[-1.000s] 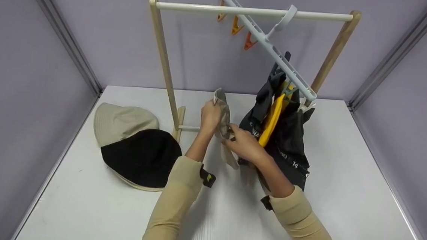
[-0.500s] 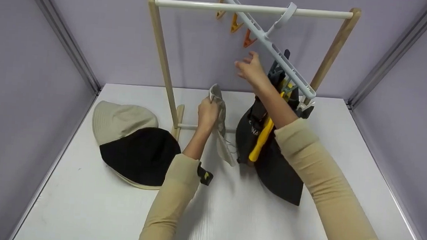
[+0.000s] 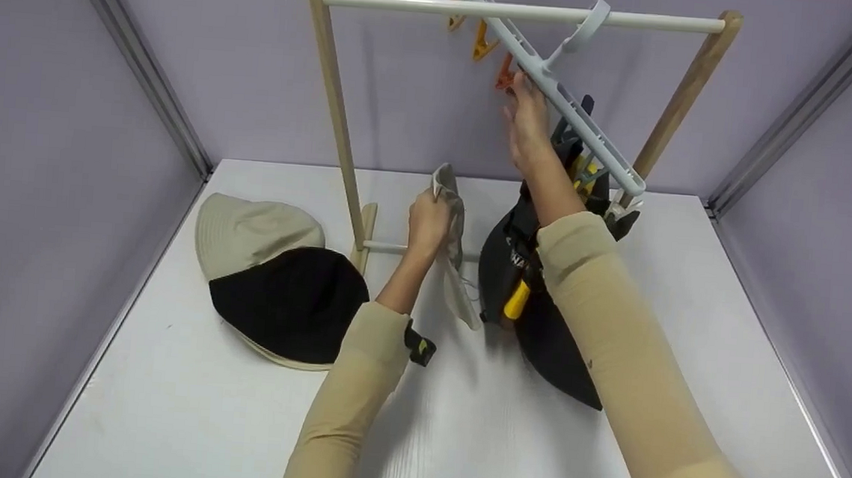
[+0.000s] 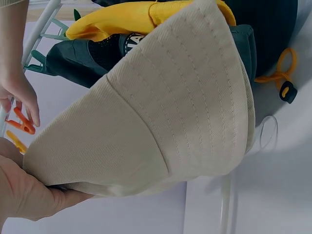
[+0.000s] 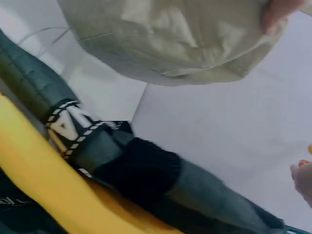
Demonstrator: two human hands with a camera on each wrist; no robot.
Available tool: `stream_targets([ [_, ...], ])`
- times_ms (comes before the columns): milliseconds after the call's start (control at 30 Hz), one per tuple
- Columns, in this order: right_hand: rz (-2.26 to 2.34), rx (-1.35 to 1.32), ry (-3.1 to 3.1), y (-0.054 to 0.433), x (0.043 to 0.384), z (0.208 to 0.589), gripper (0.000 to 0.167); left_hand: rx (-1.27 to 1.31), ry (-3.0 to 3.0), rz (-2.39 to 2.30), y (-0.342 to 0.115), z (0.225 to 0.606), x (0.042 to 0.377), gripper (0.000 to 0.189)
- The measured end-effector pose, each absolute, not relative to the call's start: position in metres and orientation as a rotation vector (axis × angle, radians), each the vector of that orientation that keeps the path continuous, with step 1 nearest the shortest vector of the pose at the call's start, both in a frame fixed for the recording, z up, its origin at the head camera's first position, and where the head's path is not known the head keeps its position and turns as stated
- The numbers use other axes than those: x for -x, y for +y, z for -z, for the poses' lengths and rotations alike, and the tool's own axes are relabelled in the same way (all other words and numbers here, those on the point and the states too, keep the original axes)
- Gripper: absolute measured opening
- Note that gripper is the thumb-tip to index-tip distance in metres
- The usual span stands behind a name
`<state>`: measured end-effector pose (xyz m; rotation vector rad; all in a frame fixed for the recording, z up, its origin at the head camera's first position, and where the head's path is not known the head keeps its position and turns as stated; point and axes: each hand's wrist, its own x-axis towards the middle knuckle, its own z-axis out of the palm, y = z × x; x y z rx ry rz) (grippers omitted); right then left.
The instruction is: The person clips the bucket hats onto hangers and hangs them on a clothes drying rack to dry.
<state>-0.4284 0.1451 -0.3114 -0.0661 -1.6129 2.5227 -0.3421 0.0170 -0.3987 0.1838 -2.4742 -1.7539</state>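
by the head view alone, a beige bucket hat [image 3: 254, 231] and a black bucket hat [image 3: 290, 304] are shown overlapping on the white counter [image 3: 159, 415], to the left of a wooden rack [image 3: 336, 113]. the pale hanger [image 3: 566, 114] is also seen there in full slant, hooked over the rack's top rail.

by the left wrist view, rows of stitching are revealed on the brim of the held beige hat [image 4: 146, 122], along with a clear loop [image 4: 268, 132] near its edge. an orange cord [image 4: 288, 57] with a black toggle [image 4: 288, 91] is shown beside the dark caps [image 3: 500, 270]. white lettering [image 5: 68, 126] on a dark cap is shown large in the right wrist view, next to yellow fabric [image 5: 44, 165].

the held hat is pinched by the left hand [image 3: 428, 220] at its crown, between the resting hats and the hanging caps, with its brim turned away from the fingers. the right hand [image 3: 529, 122] is raised under the hanger, fingers extended at the orange clip [image 4: 22, 124]; whether the clip is pinched or only reached cannot be told.
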Motion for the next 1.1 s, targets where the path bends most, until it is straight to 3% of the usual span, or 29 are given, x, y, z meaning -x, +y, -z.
stream_targets([
  [233,-2.334,-0.043,-1.616,0.140,0.423,0.332,0.041,-0.182,-2.482,1.727,0.019,0.401,0.342,0.025],
  [500,-2.595,-0.597,-1.259,0.130,0.414,0.350,0.025,-0.149,-2.504,1.713,0.019,0.402,0.341,0.027],
  [667,-2.866,-0.563,-0.937,0.133,0.407,0.352,0.022,-0.117,-2.522,1.723,0.020,0.402,0.340,0.029],
  [833,-2.965,-0.542,-0.861,0.140,0.403,0.352,0.026,-0.107,-2.532,1.705,0.021,0.401,0.338,0.029],
  [1100,-2.978,-0.724,-1.060,0.151,0.403,0.348,0.038,-0.078,-2.531,1.690,0.021,0.397,0.338,0.029],
])
